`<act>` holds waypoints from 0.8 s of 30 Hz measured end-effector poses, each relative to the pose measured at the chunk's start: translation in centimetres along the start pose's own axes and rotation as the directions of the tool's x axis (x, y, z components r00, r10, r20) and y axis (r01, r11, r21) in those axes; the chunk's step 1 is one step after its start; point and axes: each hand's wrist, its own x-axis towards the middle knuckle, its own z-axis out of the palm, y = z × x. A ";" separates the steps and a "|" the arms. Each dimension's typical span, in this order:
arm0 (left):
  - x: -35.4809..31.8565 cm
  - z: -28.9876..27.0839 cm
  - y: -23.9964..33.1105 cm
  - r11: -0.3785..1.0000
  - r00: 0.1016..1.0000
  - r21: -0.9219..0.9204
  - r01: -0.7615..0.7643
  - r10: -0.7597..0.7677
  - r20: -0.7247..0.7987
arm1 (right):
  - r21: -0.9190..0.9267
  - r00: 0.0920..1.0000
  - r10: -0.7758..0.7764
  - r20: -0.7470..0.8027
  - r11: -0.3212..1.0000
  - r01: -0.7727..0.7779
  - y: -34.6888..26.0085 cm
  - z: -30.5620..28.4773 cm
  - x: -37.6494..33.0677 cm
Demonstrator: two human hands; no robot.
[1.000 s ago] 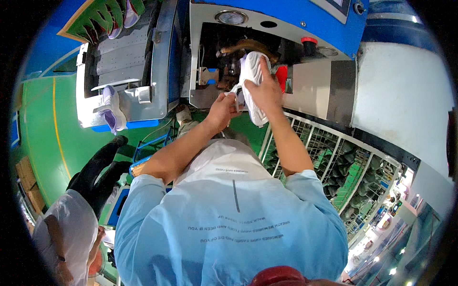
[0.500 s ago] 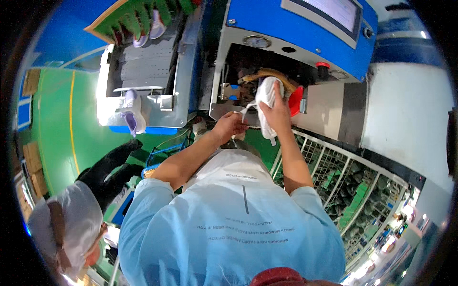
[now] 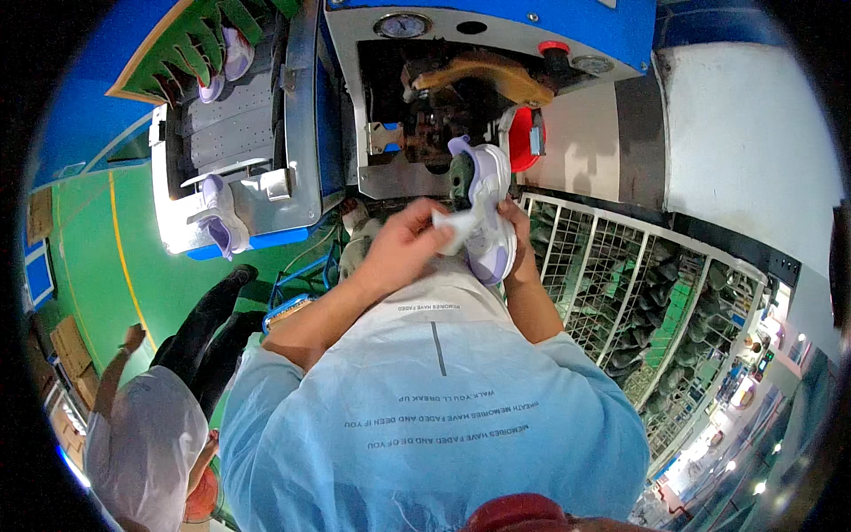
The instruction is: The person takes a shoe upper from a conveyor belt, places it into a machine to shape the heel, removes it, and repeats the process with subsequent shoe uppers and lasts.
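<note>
Since a second ago I have brought the shoe (image 3: 486,213) down from the mouth of the blue machine (image 3: 496,27) toward my chest, and both hands have come down with it. My right hand (image 3: 516,238) is closed round the shoe's far side, fingers hidden behind it, thumb edge showing at the heel end. My left hand (image 3: 403,244) is curled shut, pinching a loose white flap (image 3: 454,232) that hangs off the shoe's near side; whether that is lining or cloth I cannot tell.

The shoe is a white and lilac trainer, sole turned away from my left hand, toe pointing up at the machine. I judge it light and fairly soft in the upper, stiffer along the sole, so the sole edge and heel are the firm places to grip; the flap is limp and would slip from a loose pinch.

Beyond my right hand stands a white wire rack (image 3: 612,266); beyond my left, a co-worker in a white cap (image 3: 142,434).
</note>
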 end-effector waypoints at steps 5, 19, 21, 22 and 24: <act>-1.0 0.9 0.9 0.867 0.946 0.393 -0.307 0.234 0.222 | -0.023 0.997 -0.040 -0.059 0.999 0.039 -1.3 -1.6 0.5; 6.0 -1.4 -4.7 0.902 0.976 -0.385 0.196 -0.217 -0.009 | -0.926 0.859 -0.506 0.076 0.284 0.249 -5.3 8.6 5.5; 7.9 -1.8 -6.2 0.839 0.966 -0.493 0.230 -0.257 0.014 | -0.991 0.850 -0.515 0.106 0.019 0.135 -5.2 8.3 7.2; 8.8 -2.0 -7.3 0.762 0.953 -0.590 0.267 -0.301 0.043 | -0.971 0.844 -0.519 0.133 -0.240 0.005 -5.1 8.4 8.0; 10.2 -2.6 -10.0 0.730 0.948 -0.624 0.279 -0.314 0.057 | -0.914 0.897 -0.442 -0.028 -0.352 -0.202 -4.1 9.6 9.4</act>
